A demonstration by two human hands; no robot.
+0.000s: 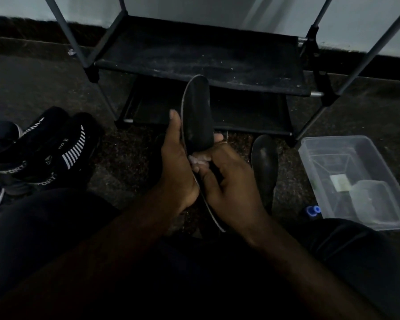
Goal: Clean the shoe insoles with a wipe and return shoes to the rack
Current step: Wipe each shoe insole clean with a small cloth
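Roughly midway, I judge: my left hand (178,162) grips one insole (198,114) before the rack (194,56), my right hand (226,179) pinches the wipe (198,161) against it, a second insole (263,162) lies on the floor at right, and the shoes (56,146) sit unshelved at left.

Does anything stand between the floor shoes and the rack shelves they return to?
Nothing visible does. The shoes lie left of the rack, bare floor between. The insole in the left hand is held up before the shelves' middle.
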